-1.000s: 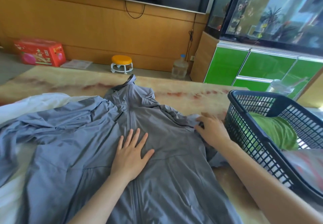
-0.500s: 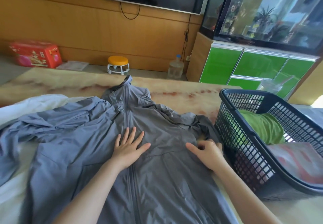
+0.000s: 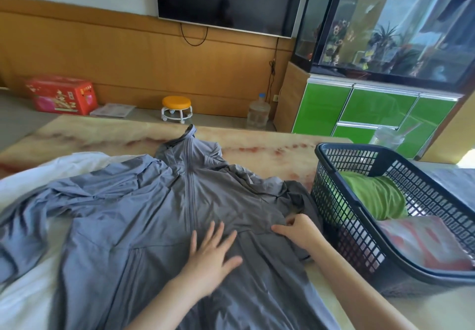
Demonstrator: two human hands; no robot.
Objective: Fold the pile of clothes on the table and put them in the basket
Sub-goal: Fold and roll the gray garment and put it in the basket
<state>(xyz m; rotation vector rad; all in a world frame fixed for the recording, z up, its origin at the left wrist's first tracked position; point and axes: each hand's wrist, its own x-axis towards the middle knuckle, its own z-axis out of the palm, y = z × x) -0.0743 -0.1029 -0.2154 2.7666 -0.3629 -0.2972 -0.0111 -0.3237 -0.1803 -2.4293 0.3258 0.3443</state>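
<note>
Jacket [image 3: 154, 214] lying spread zip-up on table [image 3: 102, 134]. Left hand [image 3: 210, 255] pressing flat, wide open, beside zip [image 3: 190, 196]; right hand [image 3: 298, 229] pinching bunched sleeve [image 3: 290, 193] fabric, close to basket [image 3: 331, 201]. Risk: sleeve dragging against basket wall, or body sliding over white cloth [image 3: 77, 162] underneath, skewing fold.

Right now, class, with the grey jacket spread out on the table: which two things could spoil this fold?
The bunched sleeve lies close beside the basket; pulled in by the right hand, it may fold creased or snag the mesh.
The grey zip jacket partly overlies a white cloth; the flat left hand could drag both together.
</note>
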